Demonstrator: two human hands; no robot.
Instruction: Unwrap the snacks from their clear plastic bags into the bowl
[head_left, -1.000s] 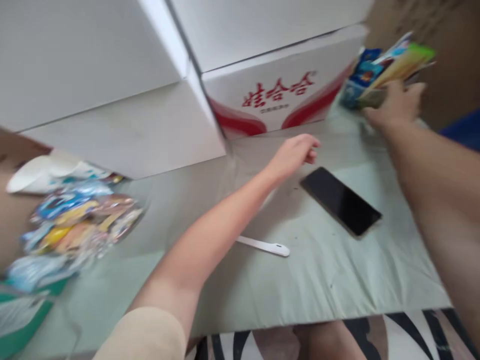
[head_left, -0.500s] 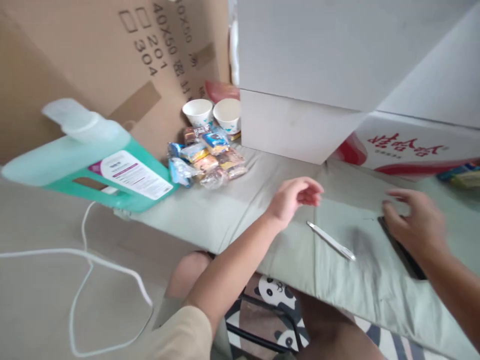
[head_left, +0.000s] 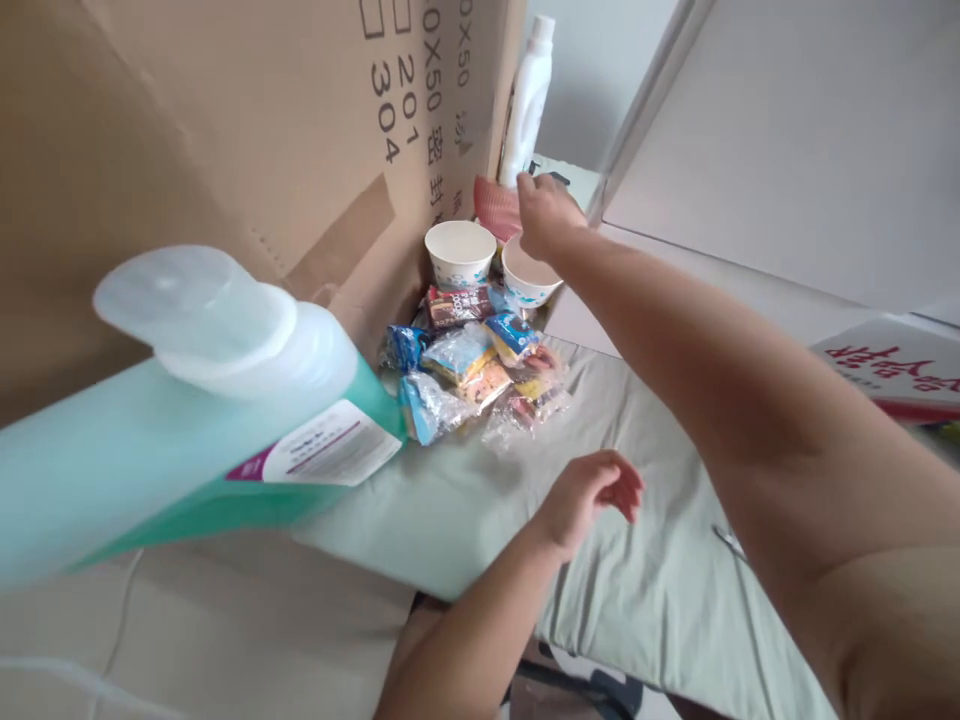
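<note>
My right hand (head_left: 551, 215) is stretched far forward, above the right-hand paper bowl (head_left: 531, 285) and beside a white bottle (head_left: 529, 100). Its fingers look curled, and whatever they may hold is hidden. Behind the hand are a pink ribbed container (head_left: 496, 207) and a small dark object (head_left: 553, 180) too unclear to name. My left hand (head_left: 596, 495) hovers low over the pale green cloth (head_left: 480, 510), fingers loosely bent and holding nothing. Another paper bowl (head_left: 459, 255) stands left of the first. Several wrapped snacks (head_left: 480, 370) lie heaped in front of the bowls.
A large jug of green liquid (head_left: 247, 400) stands at the left edge of the cloth. Tall cardboard (head_left: 262, 130) rises behind it. White boxes (head_left: 787, 150) fill the right side. The tip of a slim metal tool (head_left: 727, 542) shows beside my right arm.
My right hand has gone from beside the flat dark object on the right to the far back by the bottle. The view has swung left; my left hand keeps a similar pose.
</note>
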